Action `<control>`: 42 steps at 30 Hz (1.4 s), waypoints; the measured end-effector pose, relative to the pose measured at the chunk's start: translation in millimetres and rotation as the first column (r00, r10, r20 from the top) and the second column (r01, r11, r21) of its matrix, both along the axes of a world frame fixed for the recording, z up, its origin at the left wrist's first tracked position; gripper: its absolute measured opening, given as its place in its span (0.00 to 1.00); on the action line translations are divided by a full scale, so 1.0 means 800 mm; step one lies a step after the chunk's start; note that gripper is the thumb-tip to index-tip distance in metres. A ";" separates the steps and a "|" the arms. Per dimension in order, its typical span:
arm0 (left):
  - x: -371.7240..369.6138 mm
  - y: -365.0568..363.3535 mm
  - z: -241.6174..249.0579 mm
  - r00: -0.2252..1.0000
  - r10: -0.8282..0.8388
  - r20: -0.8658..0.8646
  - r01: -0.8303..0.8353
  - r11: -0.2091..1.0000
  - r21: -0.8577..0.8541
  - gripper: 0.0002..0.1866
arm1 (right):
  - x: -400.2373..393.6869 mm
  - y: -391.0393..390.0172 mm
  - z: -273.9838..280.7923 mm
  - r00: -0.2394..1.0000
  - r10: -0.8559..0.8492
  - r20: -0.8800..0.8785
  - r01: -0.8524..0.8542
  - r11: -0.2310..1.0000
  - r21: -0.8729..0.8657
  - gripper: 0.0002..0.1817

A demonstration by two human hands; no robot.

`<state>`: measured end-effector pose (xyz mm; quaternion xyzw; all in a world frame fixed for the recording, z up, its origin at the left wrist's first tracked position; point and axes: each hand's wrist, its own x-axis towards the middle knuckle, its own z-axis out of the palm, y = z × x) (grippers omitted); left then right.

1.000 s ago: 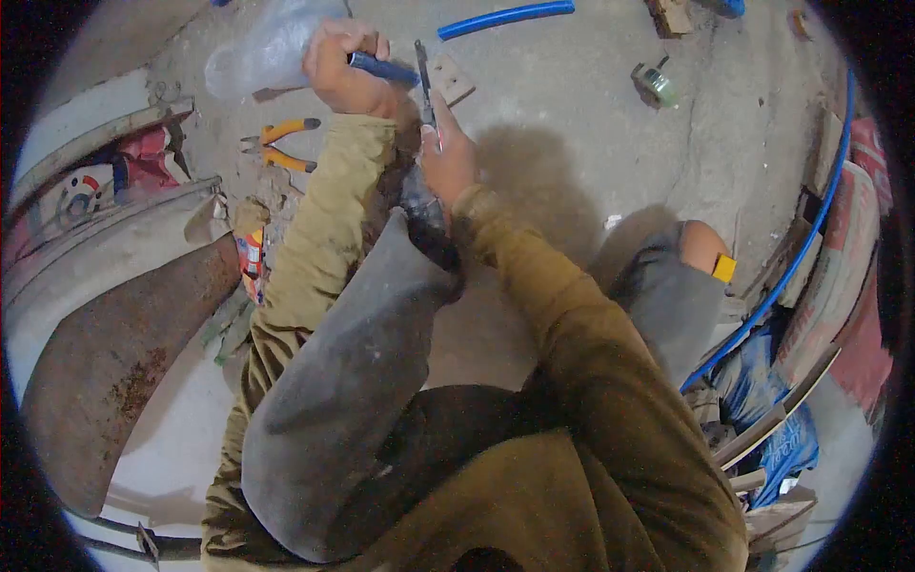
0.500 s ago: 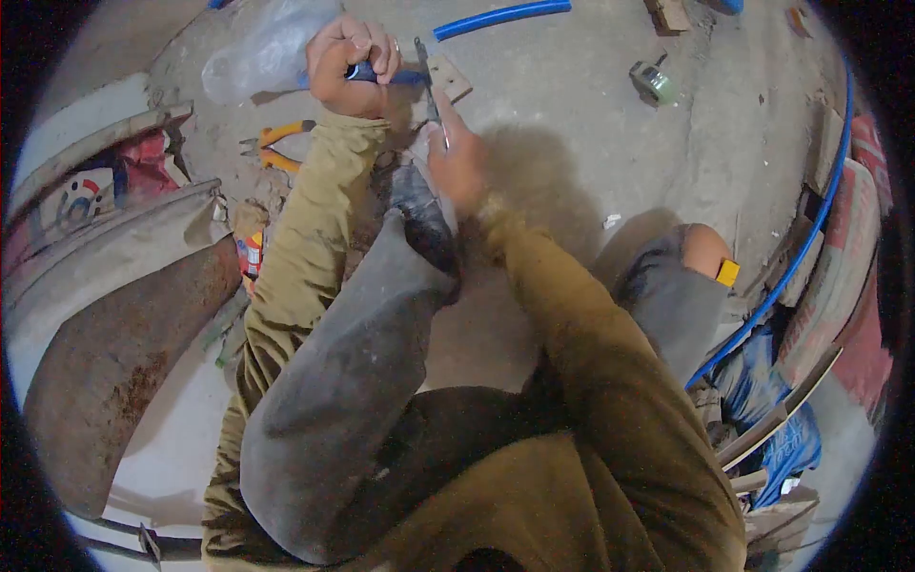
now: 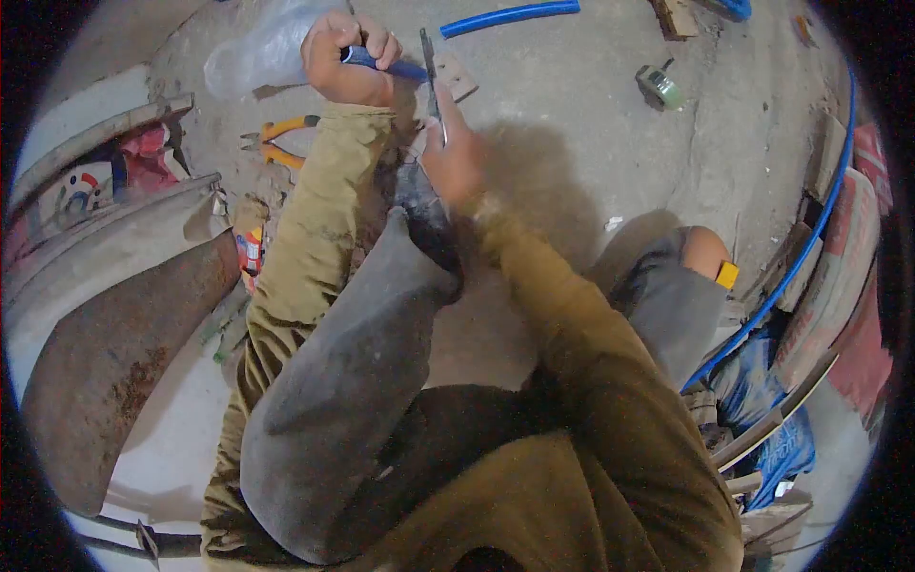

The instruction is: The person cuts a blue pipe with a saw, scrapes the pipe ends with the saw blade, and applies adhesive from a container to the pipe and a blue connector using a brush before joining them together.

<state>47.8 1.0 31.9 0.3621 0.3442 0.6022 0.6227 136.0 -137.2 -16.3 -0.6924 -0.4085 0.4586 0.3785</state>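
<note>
My left hand point(image 3: 349, 62) is wrapped round a short piece of blue pipe point(image 3: 408, 71), whose end sticks out to the right. My right hand point(image 3: 454, 157) grips a long, thin, dark tool like a saw blade point(image 3: 431, 84), its index finger stretched along it. The blade stands crosswise at the pipe's right end and overlaps it in this view. Just behind them a small flat block with holes point(image 3: 460, 78) lies on the floor. Below the hands is my shoe point(image 3: 419, 191), partly covered by my right hand.
Orange-handled pliers point(image 3: 278, 141) lie left of my forearm. Further off are a clear plastic bag point(image 3: 257, 57), a cut blue pipe point(image 3: 510, 18) and a roll of tape point(image 3: 660, 86). A long blue pipe point(image 3: 801, 270) curves along the right, beside sacks point(image 3: 829, 276).
The left hand has shifted slightly left and turned, so more of the blue pipe shows. The blade has moved slightly with the right hand and stays across the pipe's end.
</note>
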 end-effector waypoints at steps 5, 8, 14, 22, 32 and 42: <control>0.012 0.001 0.003 0.985 0.147 0.087 -0.142 0.988 -0.062 0.08 | 0.009 -0.002 0.019 0.998 0.057 -0.027 -0.059 0.996 -0.059 0.32; 0.016 -0.003 0.004 0.969 0.243 0.042 -0.240 0.969 -0.062 0.08 | 0.009 0.002 -0.001 0.998 0.061 -0.018 -0.061 0.998 0.011 0.33; 0.021 -0.002 -0.002 0.928 0.360 0.099 -0.361 0.933 -0.011 0.07 | -0.002 0.000 0.001 0.999 0.036 0.011 -0.037 0.999 0.020 0.34; 0.004 0.002 0.001 0.991 0.091 -0.093 -0.076 0.985 0.155 0.11 | 0.006 0.003 -0.026 0.996 0.054 0.067 -0.064 0.986 0.152 0.32; -0.020 0.013 -0.013 0.968 -0.249 0.019 0.244 0.959 0.142 0.14 | 0.005 -0.012 -0.041 0.995 0.066 0.069 -0.080 0.969 0.233 0.33; 0.000 0.012 -0.002 0.994 -0.104 -0.016 0.105 0.989 0.107 0.12 | 0.014 0.011 0.007 0.995 0.100 -0.023 -0.101 0.994 -0.050 0.31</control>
